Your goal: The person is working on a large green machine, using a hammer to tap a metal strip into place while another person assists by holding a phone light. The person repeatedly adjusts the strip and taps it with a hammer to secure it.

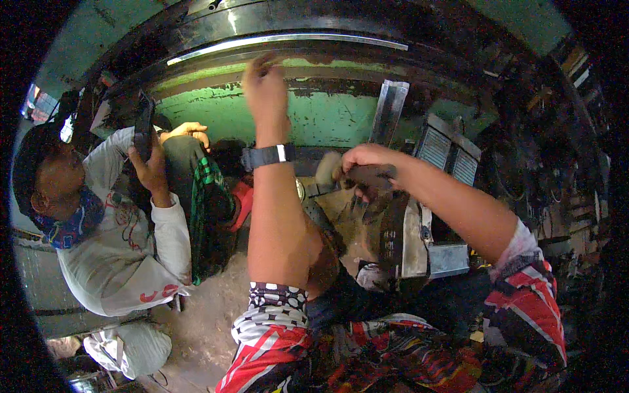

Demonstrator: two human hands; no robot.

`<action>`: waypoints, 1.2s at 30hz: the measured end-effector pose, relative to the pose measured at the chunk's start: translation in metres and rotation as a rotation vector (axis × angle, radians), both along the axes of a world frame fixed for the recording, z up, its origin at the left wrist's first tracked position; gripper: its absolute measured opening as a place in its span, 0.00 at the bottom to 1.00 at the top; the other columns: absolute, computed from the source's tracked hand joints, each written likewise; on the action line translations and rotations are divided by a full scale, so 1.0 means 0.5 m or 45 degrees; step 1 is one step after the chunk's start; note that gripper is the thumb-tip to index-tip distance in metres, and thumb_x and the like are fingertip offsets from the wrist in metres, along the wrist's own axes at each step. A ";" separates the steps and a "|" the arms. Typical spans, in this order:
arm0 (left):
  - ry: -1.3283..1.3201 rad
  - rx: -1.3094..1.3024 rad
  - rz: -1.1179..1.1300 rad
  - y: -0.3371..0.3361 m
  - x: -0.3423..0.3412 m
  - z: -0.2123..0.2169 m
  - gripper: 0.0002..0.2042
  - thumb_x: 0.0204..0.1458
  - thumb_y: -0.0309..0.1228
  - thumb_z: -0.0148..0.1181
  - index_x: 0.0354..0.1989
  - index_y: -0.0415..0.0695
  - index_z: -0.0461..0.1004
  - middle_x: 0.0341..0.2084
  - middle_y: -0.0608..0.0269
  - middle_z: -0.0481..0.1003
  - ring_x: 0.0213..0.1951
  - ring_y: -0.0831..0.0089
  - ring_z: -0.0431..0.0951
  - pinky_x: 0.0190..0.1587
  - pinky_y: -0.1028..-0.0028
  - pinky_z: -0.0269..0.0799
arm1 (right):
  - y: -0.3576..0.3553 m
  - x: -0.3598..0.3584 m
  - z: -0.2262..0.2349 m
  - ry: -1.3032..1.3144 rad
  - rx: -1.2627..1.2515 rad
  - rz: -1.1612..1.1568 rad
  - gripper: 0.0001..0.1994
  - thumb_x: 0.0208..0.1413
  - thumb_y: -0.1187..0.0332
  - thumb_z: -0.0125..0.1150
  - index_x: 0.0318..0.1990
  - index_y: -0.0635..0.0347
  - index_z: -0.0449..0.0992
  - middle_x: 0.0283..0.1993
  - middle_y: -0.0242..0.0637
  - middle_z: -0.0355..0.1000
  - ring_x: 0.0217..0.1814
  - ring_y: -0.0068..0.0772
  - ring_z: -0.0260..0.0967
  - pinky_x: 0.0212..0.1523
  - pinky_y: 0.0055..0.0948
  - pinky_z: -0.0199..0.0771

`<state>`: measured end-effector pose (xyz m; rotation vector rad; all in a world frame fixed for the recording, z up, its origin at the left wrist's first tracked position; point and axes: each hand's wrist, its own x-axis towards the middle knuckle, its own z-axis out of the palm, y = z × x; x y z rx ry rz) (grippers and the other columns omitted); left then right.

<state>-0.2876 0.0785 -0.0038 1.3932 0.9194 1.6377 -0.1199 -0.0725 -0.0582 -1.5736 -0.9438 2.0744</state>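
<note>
My left hand [265,98] is raised in front of a green, paint-worn panel [314,118], just below a long bright metal strip [288,44]. A dark watch sits on that wrist [268,156]. Motion blurs the fingers, so their pose and anything in them cannot be made out. Lower and to the right, my right hand [373,160] has its fingers curled down around a dark thing whose kind is unclear. Beside its fingertips is a rounded greyish object [327,170]. Close behind it a metal channel [390,111] leans against the green panel.
At the left a person [124,242] in a pale long-sleeved shirt sits close by, holding a dark phone [143,128]. Slatted metal pieces [445,157] stand on the right, above a metal box section [448,259]. A white sack [131,347] lies on the floor at lower left.
</note>
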 end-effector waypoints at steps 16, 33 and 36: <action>1.217 0.169 -0.512 -0.052 0.099 -0.071 0.23 0.56 0.42 0.63 0.58 0.44 0.75 0.45 0.43 0.81 0.50 0.45 0.80 0.51 0.54 0.75 | 0.012 -0.113 -0.358 -0.921 0.495 1.158 0.13 0.50 0.59 0.65 0.38 0.57 0.82 0.33 0.46 0.78 0.34 0.48 0.78 0.36 0.49 0.78; 1.284 0.178 -0.639 -0.108 0.151 -0.064 0.25 0.55 0.44 0.62 0.60 0.47 0.74 0.45 0.43 0.80 0.49 0.44 0.80 0.51 0.51 0.76 | -0.435 0.299 0.123 -1.477 0.976 -1.153 0.33 0.62 0.53 0.65 0.65 0.71 0.67 0.66 0.51 0.68 0.69 0.46 0.63 0.70 0.39 0.59; 1.193 0.135 -0.601 -0.102 0.161 -0.103 0.22 0.54 0.43 0.61 0.56 0.48 0.77 0.45 0.45 0.81 0.47 0.46 0.81 0.50 0.52 0.77 | -0.501 0.333 0.066 -1.198 0.423 -0.893 0.40 0.60 0.48 0.66 0.68 0.73 0.63 0.69 0.51 0.65 0.71 0.43 0.61 0.71 0.37 0.57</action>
